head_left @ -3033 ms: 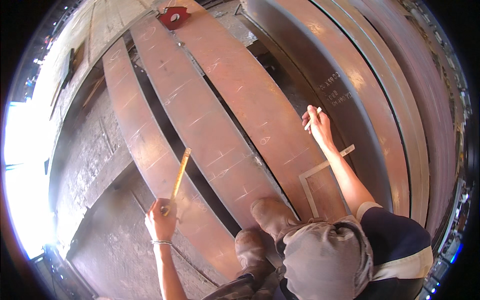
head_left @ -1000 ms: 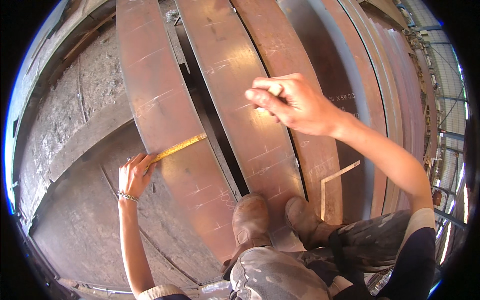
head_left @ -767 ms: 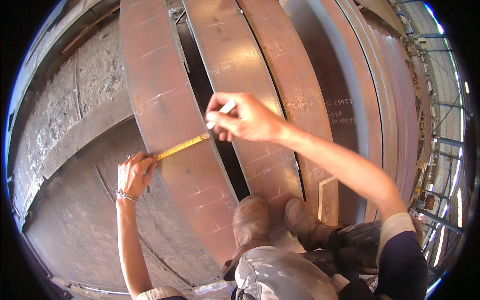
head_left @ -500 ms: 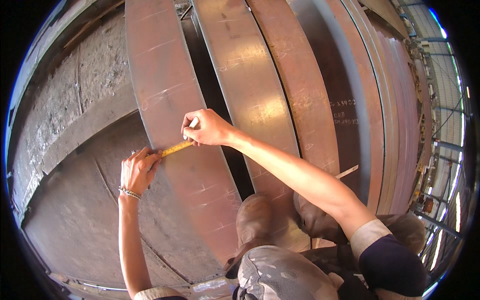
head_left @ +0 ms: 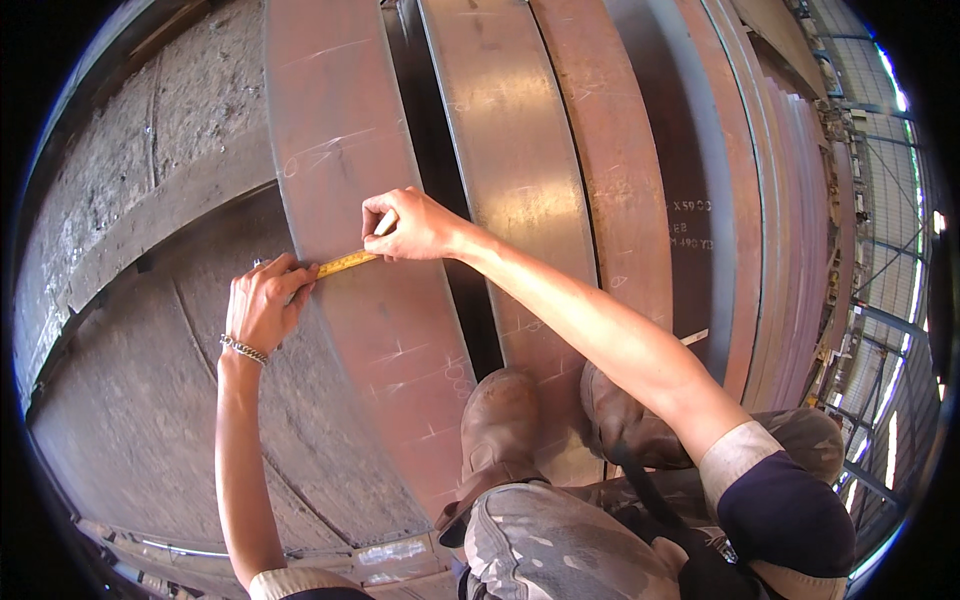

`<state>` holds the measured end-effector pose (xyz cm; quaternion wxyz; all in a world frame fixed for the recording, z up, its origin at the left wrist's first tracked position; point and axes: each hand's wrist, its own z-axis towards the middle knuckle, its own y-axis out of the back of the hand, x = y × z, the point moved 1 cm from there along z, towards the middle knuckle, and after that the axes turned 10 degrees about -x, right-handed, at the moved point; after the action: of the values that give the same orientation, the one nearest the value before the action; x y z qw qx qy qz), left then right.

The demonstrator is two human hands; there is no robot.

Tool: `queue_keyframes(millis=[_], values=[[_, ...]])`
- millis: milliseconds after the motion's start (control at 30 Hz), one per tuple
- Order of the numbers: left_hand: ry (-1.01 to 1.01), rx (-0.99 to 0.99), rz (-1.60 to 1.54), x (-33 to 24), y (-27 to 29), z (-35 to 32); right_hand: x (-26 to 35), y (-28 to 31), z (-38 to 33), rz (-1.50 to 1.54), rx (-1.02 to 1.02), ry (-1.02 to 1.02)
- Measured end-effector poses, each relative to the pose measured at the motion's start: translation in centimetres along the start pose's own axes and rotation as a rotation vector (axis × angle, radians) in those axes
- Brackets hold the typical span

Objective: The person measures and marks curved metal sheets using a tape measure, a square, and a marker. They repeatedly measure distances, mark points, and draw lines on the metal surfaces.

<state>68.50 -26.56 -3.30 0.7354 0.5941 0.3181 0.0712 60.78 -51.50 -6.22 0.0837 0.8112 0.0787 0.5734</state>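
A yellow tape measure (head_left: 345,262) stretches across a reddish-brown steel strip (head_left: 345,205) between my two hands. Its left end is gripped by my left hand (head_left: 266,305), fingers closed at the strip's left edge. The tape's case is not seen, perhaps hidden in a palm. My right hand (head_left: 418,226) is over the strip's right part, closed round a short white marking stick (head_left: 386,222) that looks like chalk. Its lower fingers meet the tape's right end. Thin white layout marks run along the strip.
A dark gap (head_left: 430,150) separates this strip from a shinier steel strip (head_left: 500,130); more strips lie to the right. My brown boots (head_left: 503,415) are on the metal. A dark plate (head_left: 180,400) lies left. A small pale flat piece (head_left: 694,338) shows past my right forearm.
The view has shifted, so the hands and tape appear higher in the picture. Against the strip they stay nearly in the same place, with both grips kept.
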Motion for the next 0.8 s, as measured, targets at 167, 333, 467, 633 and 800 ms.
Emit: queue_keyframes(millis=[167, 333, 467, 633, 800], values=[[0.006, 0.02, -0.006, 0.12, -0.07, 0.01, 0.02, 0.0, 0.14, -0.009, 0.004, -0.024], [0.005, 0.023, -0.005, 0.15, -0.12, -0.03, 0.19, 0.02, 0.18, -0.036, 0.029, -0.037], [0.001, 0.018, -0.007, 0.05, 0.03, 0.07, 0.24, 0.03, 0.23, -0.037, 0.034, -0.044], [0.007, 0.022, -0.02, -0.05, 0.13, 0.1, 0.26, 0.08, 0.22, -0.027, 0.037, -0.033], [0.01, 0.019, -0.026, 0.09, -0.06, 0.07, 0.24, -0.22, 0.31, -0.053, 0.012, -0.02]])
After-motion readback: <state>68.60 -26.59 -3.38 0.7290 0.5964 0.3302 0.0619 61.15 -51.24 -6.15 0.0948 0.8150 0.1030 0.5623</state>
